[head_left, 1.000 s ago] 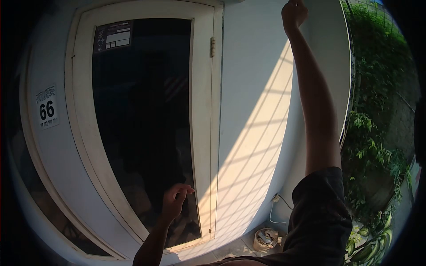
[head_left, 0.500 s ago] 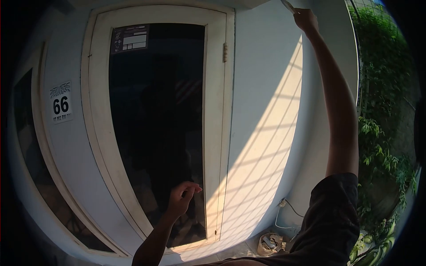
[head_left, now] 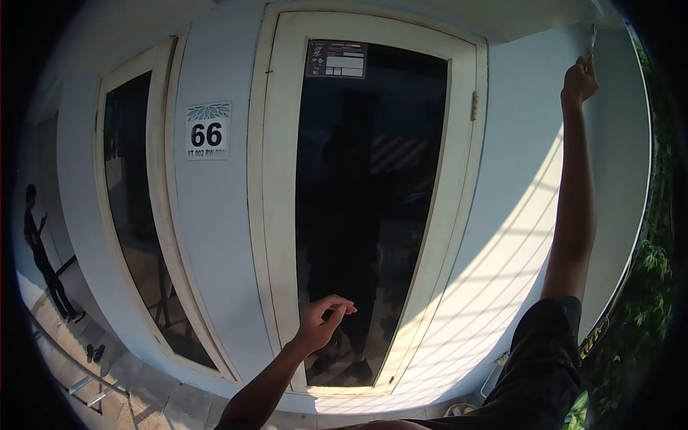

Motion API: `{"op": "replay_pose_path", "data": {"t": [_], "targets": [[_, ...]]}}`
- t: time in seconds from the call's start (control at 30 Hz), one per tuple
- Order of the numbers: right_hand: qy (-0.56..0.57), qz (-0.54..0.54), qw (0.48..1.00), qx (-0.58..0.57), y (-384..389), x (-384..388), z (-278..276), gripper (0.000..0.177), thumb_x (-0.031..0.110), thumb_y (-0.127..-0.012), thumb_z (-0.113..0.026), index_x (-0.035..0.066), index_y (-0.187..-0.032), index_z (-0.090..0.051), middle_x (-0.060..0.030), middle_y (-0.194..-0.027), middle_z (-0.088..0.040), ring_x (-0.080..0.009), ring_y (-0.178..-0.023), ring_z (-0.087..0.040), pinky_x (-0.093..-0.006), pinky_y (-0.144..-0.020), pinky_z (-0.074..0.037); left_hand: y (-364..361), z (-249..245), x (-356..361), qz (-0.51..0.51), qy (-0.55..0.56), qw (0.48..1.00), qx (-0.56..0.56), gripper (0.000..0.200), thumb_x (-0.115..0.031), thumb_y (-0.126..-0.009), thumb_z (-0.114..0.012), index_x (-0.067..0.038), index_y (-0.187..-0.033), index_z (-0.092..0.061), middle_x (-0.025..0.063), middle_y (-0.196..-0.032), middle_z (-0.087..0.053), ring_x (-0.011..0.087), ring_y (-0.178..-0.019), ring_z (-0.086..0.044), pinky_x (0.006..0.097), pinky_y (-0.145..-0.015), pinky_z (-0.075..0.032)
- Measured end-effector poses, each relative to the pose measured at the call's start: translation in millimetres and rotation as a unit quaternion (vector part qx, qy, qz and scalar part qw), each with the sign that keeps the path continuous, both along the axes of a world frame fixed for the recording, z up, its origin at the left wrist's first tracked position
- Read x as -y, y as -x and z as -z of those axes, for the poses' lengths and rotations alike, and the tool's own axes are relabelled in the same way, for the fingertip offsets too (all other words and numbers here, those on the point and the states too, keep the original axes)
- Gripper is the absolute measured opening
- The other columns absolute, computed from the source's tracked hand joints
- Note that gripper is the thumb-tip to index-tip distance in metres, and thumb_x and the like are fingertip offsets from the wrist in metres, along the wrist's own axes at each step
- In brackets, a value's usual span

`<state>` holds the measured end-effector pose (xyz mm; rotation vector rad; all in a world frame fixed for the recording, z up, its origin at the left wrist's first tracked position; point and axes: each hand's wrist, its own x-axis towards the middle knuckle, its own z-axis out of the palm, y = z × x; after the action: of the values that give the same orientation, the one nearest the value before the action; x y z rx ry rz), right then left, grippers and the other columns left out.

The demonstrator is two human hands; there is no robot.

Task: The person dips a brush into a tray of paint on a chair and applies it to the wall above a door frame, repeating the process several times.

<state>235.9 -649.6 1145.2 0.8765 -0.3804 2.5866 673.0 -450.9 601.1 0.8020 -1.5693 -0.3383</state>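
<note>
My right hand (head_left: 579, 80) is raised high at the upper right, its fingers closed round the handle of a thin, light-coloured tool (head_left: 593, 41). The tool points up at the wall corner just below the ceiling; its exact type is too small to make out. Lower down, my left hand (head_left: 326, 322) is held in front of the dark glass door (head_left: 365, 215), thumb and fingertips brought together. Whether anything is between those fingertips cannot be seen.
A number plate (head_left: 208, 131) reading 66 hangs on the wall left of the door. Further left is a tall window (head_left: 136, 179). A person (head_left: 44, 258) stands at the far left. A metal rail (head_left: 86, 374) is at lower left, green plants (head_left: 645, 287) at right.
The view has swung left, bringing the person and rail into sight. My right hand and its tool now show further right and lower; my left hand remains pinched near the door.
</note>
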Motion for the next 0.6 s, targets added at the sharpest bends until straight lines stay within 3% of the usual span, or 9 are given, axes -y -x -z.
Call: {"op": "replay_pose_path", "data": {"t": [0.03,0.1,0.13,0.23,0.33,0.43,0.5,0.6], "targets": [[0.0,-0.016,1.0,-0.005,-21.6,9.5,-7.1,0.04,0.02,-0.093,-0.062,0.008,-0.131,-0.064,-0.0137,-0.103,-0.074,-0.0238,-0.09,-0.071,-0.0355,-0.077,-0.055,-7.0,1.6,-10.3,-0.016,0.0,1.0,-0.005,0.015,-0.007,-0.101,-0.051,-0.002,-0.106,-0.065,0.0114,-0.099,-0.071,0.0189,-0.096,-0.068,0.0323,-0.088,-0.052],[0.037,-0.32,0.947,-0.02,-67.6,23.4,-24.2,0.043,0.009,-0.092,-0.061,0.003,-0.135,-0.06,-0.0083,-0.083,-0.069,-0.0171,-0.076,-0.065,-0.0317,-0.066,-0.052,-21.2,3.3,-29.1,-0.037,-0.007,0.999,-0.022,0.016,-0.007,-0.101,-0.052,-0.001,-0.106,-0.065,0.0108,-0.098,-0.071,0.0188,-0.095,-0.068,0.0321,-0.088,-0.052],[0.038,-0.356,0.932,-0.052,-101.8,15.2,-23.3,0.045,0.004,-0.092,-0.059,0.001,-0.137,-0.057,-0.0035,-0.074,-0.059,-0.0123,-0.072,-0.058,-0.0304,-0.059,-0.048,-29.5,6.6,-37.4,-0.052,-0.005,0.998,-0.025,0.016,-0.007,-0.101,-0.052,-0.001,-0.106,-0.065,0.0108,-0.098,-0.071,0.0188,-0.095,-0.068,0.0321,-0.088,-0.052],[0.065,-0.344,0.935,-0.054,-200.6,25.6,-48.0,0.044,0.012,-0.095,-0.057,-0.002,-0.137,-0.056,-0.0151,-0.1,-0.068,-0.0212,-0.083,-0.064,-0.037,-0.073,-0.05,-53.5,17.7,-63.7,-0.096,-0.007,0.995,-0.037,0.016,-0.007,-0.1,-0.055,0.0,-0.109,-0.065,0.0105,-0.099,-0.071,0.0188,-0.096,-0.07,0.0308,-0.088,-0.053],[0.094,-0.395,0.911,-0.067,-317.1,-4.4,-43.6,0.045,0.008,-0.096,-0.054,-0.003,-0.139,-0.052,-0.0169,-0.101,-0.069,-0.0236,-0.086,-0.065,-0.0375,-0.077,-0.05,-67.9,21.2,-93.6,-0.138,-0.009,0.989,-0.058,0.016,-0.008,-0.102,-0.052,0.001,-0.105,-0.065,0.0106,-0.096,-0.071,0.018,-0.092,-0.068,0.0323,-0.086,-0.052],[0.095,-0.401,0.908,-0.079,-415.7,-19.3,-38.2,0.045,0.009,-0.097,-0.056,-0.001,-0.14,-0.053,-0.0121,-0.093,-0.068,-0.0178,-0.076,-0.062,-0.0339,-0.067,-0.049,-85.3,26.4,-119.8,-0.188,-0.005,0.98,-0.064,0.016,-0.009,-0.102,-0.052,0.001,-0.106,-0.065,0.0101,-0.096,-0.071,0.0175,-0.092,-0.068,0.0322,-0.087,-0.052],[0.051,-0.361,0.916,-0.167,-479.7,-11.0,-45.0,0.048,0.017,-0.097,-0.054,0.002,-0.142,-0.052,-0.0182,-0.1,-0.071,-0.0252,-0.083,-0.067,-0.0371,-0.077,-0.051,-90.4,22.0,-142.6,-0.223,-0.004,0.972,-0.067,0.016,-0.009,-0.102,-0.053,0.001,-0.106,-0.065,0.0097,-0.097,-0.071,0.0174,-0.093,-0.068,0.032,-0.087,-0.052],[0.023,-0.375,0.906,-0.194,-555.0,-27.4,-39.7,0.046,0.02,-0.097,-0.054,0.005,-0.14,-0.054,-0.0214,-0.105,-0.071,-0.03,-0.093,-0.069,-0.0389,-0.083,-0.053,-99.2,20.8,-177.6,-0.29,-0.006,0.955,-0.069,0.016,-0.008,-0.101,-0.053,0.001,-0.107,-0.065,0.0098,-0.097,-0.071,0.0174,-0.093,-0.067,0.0316,-0.087,-0.052]]}}
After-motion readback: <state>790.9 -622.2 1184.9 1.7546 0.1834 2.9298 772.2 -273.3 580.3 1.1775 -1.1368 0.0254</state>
